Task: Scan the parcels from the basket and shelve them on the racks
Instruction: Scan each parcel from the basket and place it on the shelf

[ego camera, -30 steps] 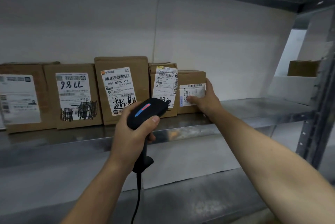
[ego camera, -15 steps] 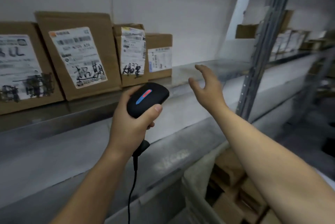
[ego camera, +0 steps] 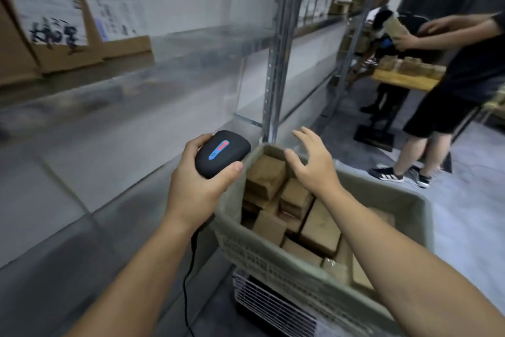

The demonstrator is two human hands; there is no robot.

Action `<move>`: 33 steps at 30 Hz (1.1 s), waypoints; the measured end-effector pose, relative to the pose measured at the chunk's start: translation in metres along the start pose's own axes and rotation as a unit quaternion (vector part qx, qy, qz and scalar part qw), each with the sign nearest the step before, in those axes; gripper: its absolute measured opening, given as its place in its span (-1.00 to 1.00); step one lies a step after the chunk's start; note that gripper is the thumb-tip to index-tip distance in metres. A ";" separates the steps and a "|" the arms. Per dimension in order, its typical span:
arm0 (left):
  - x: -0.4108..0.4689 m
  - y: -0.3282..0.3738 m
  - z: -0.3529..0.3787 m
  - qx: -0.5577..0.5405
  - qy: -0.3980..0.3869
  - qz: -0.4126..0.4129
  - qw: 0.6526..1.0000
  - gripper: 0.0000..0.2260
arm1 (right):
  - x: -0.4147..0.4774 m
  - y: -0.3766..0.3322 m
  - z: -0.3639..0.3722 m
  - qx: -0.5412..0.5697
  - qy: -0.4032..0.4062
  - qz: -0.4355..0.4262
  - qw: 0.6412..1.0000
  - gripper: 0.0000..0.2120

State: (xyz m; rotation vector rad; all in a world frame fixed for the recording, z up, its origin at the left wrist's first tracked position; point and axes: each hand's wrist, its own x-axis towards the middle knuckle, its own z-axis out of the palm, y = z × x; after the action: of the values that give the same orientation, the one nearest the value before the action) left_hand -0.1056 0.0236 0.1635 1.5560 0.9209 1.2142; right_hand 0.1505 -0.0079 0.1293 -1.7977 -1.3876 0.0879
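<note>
Below your right hand (ego camera: 311, 164), at the far end of the grey plastic basket (ego camera: 382, 186), lie the cardboard parcels you have yet to scan, and that drop from palm to box is what the next move turns on. In the head view the right hand hovers palm-down over the basket's far left corner, fingers spread and holding nothing. Your thumb is just above the topmost parcel (ego camera: 266, 175), a brown box resting tilted on the pile against the far wall. Its longer side seems to run away from you, though blur makes that a judgement. A smaller box (ego camera: 295, 194) sits just beside it, under your wrist, and a larger flat one (ego camera: 321, 227) lies nearer you. Your left hand (ego camera: 199, 186) stays outside the basket's left rim, fingers and thumb wrapped round the black handheld scanner (ego camera: 222, 153), its cable (ego camera: 188, 282) hanging down. The right hand is therefore the nearer one and the free one, so reach straight down and a little left, spanning the topmost parcel across its short side. The rack shelf (ego camera: 191, 44) waits up to your left, with labelled boxes (ego camera: 120, 17) standing on it and bare metal beside them. Another person (ego camera: 451, 63) works well apart on the right.
</note>
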 end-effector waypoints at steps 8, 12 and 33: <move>-0.008 -0.035 0.047 0.005 -0.064 -0.054 0.996 -0.44 | -0.053 0.079 -0.012 -0.014 0.003 0.136 0.991 -0.49; 0.001 -0.052 0.073 0.018 -0.088 -0.080 0.993 -0.42 | -0.067 0.115 -0.004 -0.005 0.000 0.197 0.980 -0.48; 0.071 -0.131 0.277 0.070 -0.228 -0.175 0.955 -0.47 | -0.073 0.323 -0.019 -0.068 0.020 0.465 0.883 -0.34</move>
State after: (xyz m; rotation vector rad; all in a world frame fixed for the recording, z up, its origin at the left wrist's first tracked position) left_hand 0.1785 0.0680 0.0350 1.6054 0.9321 0.5166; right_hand 0.3795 -0.0889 -0.0962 -2.4202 -0.3929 0.4596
